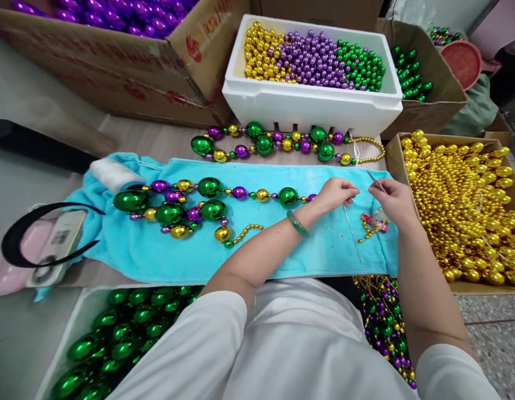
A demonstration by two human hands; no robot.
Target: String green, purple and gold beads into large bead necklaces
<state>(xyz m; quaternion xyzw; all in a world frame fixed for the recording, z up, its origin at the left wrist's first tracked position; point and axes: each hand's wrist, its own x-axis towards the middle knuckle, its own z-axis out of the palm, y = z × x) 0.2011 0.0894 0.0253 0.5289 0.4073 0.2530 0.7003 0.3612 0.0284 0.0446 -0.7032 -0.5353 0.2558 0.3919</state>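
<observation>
My left hand [336,193] is pinched shut on a thin clear thread at the end of a strand of green, purple and gold beads [186,204] that lies on a turquoise towel [165,255]. A green bangle [298,223] sits on that wrist. My right hand [394,201] is closed on a thin metal needle [376,181] whose tip points up and left toward the left hand. A small pink item and a few tiny gold beads [371,223] lie on the towel under my right hand.
A second finished bead strand [278,141] lies behind the towel. A white foam box [311,103] holds gold, purple and green beads. A cardboard box of gold beads [465,200] stands right; a tray of large green beads [115,339] is near left. A scale [53,244] sits far left.
</observation>
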